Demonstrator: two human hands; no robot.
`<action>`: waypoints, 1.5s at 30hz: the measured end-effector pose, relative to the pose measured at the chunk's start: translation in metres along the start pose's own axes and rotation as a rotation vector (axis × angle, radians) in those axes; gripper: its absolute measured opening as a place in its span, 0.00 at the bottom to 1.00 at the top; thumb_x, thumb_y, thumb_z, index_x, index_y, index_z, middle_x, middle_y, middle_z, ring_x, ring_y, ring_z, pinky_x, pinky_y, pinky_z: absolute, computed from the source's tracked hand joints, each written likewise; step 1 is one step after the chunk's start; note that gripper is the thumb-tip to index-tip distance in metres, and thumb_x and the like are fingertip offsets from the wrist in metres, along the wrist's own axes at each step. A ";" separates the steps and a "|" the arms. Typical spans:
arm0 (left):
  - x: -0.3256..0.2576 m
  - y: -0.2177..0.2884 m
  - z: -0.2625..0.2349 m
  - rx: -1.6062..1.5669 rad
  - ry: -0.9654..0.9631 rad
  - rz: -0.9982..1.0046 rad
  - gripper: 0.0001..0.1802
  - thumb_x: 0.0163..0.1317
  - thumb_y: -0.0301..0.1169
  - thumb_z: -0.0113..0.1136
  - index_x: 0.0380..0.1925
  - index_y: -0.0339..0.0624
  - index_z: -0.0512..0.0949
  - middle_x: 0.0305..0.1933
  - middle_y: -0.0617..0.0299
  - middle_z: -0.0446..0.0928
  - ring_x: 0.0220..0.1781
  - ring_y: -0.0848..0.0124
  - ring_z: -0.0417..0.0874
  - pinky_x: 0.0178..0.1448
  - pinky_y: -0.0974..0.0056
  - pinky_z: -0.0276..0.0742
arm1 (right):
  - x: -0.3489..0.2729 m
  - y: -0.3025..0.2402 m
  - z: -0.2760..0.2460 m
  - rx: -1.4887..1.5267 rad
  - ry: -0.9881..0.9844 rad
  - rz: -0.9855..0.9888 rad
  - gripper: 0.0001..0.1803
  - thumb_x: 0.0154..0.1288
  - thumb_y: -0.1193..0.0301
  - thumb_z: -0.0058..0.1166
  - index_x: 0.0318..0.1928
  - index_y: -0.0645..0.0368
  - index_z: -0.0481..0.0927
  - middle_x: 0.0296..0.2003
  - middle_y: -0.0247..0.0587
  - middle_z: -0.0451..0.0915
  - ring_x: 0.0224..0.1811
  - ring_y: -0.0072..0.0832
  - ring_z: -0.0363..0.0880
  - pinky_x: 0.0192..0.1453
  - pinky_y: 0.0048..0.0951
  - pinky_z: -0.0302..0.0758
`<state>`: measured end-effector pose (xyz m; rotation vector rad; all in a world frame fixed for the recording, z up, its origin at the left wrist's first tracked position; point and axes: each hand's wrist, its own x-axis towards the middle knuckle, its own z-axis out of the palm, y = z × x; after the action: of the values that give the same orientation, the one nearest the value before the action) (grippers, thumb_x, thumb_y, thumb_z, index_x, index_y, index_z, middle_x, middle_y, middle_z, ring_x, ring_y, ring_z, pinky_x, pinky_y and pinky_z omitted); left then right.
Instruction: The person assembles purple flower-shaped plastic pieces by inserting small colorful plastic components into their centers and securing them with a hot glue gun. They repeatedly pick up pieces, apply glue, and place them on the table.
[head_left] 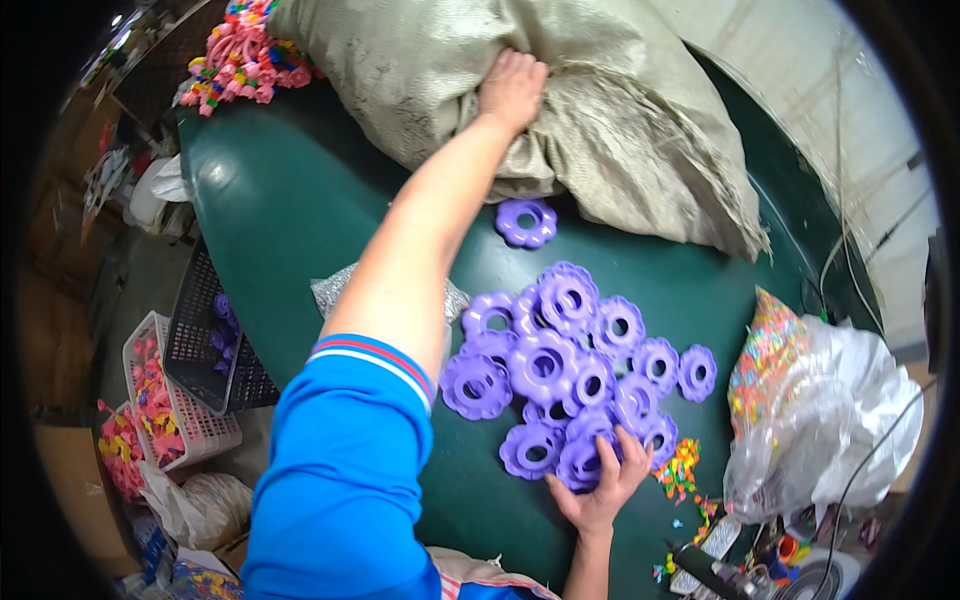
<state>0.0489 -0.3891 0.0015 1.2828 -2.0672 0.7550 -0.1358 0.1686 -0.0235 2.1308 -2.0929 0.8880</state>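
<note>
Your left hand (pixel 513 90) reaches to the far side of the dark green, smooth tabletop (pixel 250 210) and rests on a large, grey-beige woven sack (pixel 640 120), at a place where the fabric gathers into folds. Its fingers lie close together and bent; whether they pinch the cloth or only press on it, you cannot tell from this view. Your right hand (pixel 605 488) is spread, thumb well apart from the fingers, touching the near edge of a loose heap of purple, flower-shaped plastic rings (pixel 567 350). The heap lies on the tabletop between you and the sack, many rings overlapping, each with a round central hole. One single purple flower-shaped ring (pixel 510 215) lies apart, just beside the sack's near edge. To the right of your right hand lies a scatter of small orange, yellow and green pieces (pixel 680 468).

The step in hand appears to be managing the sack with one hand while the other tends the heap. The next move would seem to call for a firm hold on the folds at your left, and for your right fingers to close on one rim without dragging the overlapping rings along.
</note>
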 end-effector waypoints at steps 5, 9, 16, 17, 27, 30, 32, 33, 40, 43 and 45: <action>-0.040 -0.024 -0.039 -0.006 -0.319 0.084 0.30 0.71 0.29 0.48 0.73 0.38 0.67 0.70 0.48 0.73 0.76 0.53 0.71 0.88 0.49 0.54 | 0.006 -0.006 0.003 0.088 0.052 -0.048 0.45 0.44 0.42 0.79 0.60 0.52 0.82 0.63 0.49 0.77 0.67 0.48 0.75 0.81 0.66 0.52; -0.057 -0.007 -0.111 -0.331 -0.451 -0.067 0.44 0.66 0.35 0.66 0.79 0.40 0.59 0.79 0.35 0.61 0.78 0.37 0.66 0.81 0.45 0.66 | 0.005 -0.004 0.001 0.128 0.088 -0.043 0.47 0.41 0.40 0.80 0.61 0.50 0.83 0.63 0.47 0.78 0.68 0.46 0.75 0.82 0.63 0.49; -0.168 0.054 -0.200 -0.694 -0.225 0.444 0.24 0.64 0.24 0.63 0.62 0.39 0.79 0.61 0.50 0.81 0.65 0.50 0.79 0.71 0.51 0.74 | 0.002 -0.001 -0.004 0.228 0.132 -0.070 0.40 0.44 0.44 0.79 0.57 0.49 0.86 0.61 0.39 0.80 0.65 0.42 0.77 0.83 0.62 0.49; -0.173 0.063 -0.199 -0.735 -0.311 0.359 0.23 0.66 0.26 0.62 0.63 0.37 0.78 0.62 0.47 0.81 0.67 0.48 0.78 0.72 0.51 0.73 | 0.002 -0.001 -0.005 0.243 0.154 -0.095 0.40 0.45 0.45 0.79 0.58 0.49 0.86 0.61 0.38 0.80 0.65 0.41 0.78 0.83 0.62 0.49; -0.187 0.046 -0.151 -0.645 -0.607 0.203 0.33 0.60 0.30 0.67 0.68 0.45 0.75 0.58 0.49 0.82 0.63 0.46 0.81 0.67 0.47 0.77 | -0.045 0.100 -0.024 -0.366 0.239 0.537 0.31 0.77 0.58 0.54 0.76 0.53 0.71 0.77 0.54 0.65 0.80 0.57 0.60 0.82 0.66 0.53; -0.187 0.052 -0.170 -0.688 -0.517 0.200 0.32 0.61 0.26 0.65 0.68 0.47 0.75 0.54 0.48 0.83 0.55 0.48 0.86 0.61 0.49 0.81 | -0.052 0.094 -0.018 -0.369 0.112 0.488 0.31 0.77 0.57 0.54 0.76 0.53 0.72 0.77 0.48 0.68 0.81 0.54 0.61 0.83 0.65 0.53; -0.193 0.043 -0.173 -0.697 -0.301 0.175 0.26 0.69 0.27 0.61 0.68 0.47 0.76 0.53 0.45 0.82 0.56 0.46 0.85 0.61 0.48 0.80 | -0.061 0.076 -0.015 -0.322 0.099 0.444 0.31 0.77 0.57 0.55 0.76 0.53 0.72 0.76 0.46 0.70 0.81 0.53 0.62 0.83 0.65 0.53; -0.195 0.039 -0.175 -0.694 -0.161 0.160 0.24 0.72 0.27 0.59 0.67 0.46 0.77 0.53 0.44 0.82 0.56 0.45 0.84 0.61 0.48 0.80 | -0.068 0.065 -0.016 -0.309 0.081 0.419 0.31 0.77 0.57 0.55 0.76 0.53 0.72 0.76 0.46 0.69 0.81 0.52 0.61 0.83 0.65 0.54; -0.229 0.068 -0.312 -1.141 -0.368 -0.200 0.16 0.77 0.25 0.52 0.59 0.36 0.82 0.47 0.62 0.84 0.43 0.78 0.80 0.49 0.70 0.77 | -0.119 0.022 -0.046 -0.066 0.014 0.317 0.30 0.73 0.64 0.61 0.73 0.54 0.75 0.76 0.48 0.69 0.82 0.50 0.61 0.84 0.63 0.52; -0.287 0.097 -0.371 -1.321 -0.740 -0.254 0.15 0.77 0.24 0.51 0.57 0.34 0.82 0.46 0.64 0.83 0.42 0.79 0.79 0.46 0.72 0.76 | -0.120 0.016 -0.058 0.002 0.153 0.295 0.25 0.65 0.71 0.68 0.63 0.55 0.83 0.60 0.43 0.81 0.63 0.43 0.78 0.70 0.46 0.69; -0.320 0.119 -0.399 -1.427 -1.011 -0.395 0.14 0.74 0.22 0.53 0.54 0.32 0.82 0.47 0.60 0.84 0.43 0.77 0.82 0.47 0.67 0.80 | -0.112 0.015 -0.060 -0.019 0.136 0.225 0.19 0.62 0.71 0.70 0.55 0.56 0.87 0.50 0.39 0.82 0.53 0.39 0.79 0.61 0.42 0.70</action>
<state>0.1290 0.1299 0.0167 1.0597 -1.9871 -1.5969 -0.1649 0.2934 -0.0247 1.7942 -2.2911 0.9972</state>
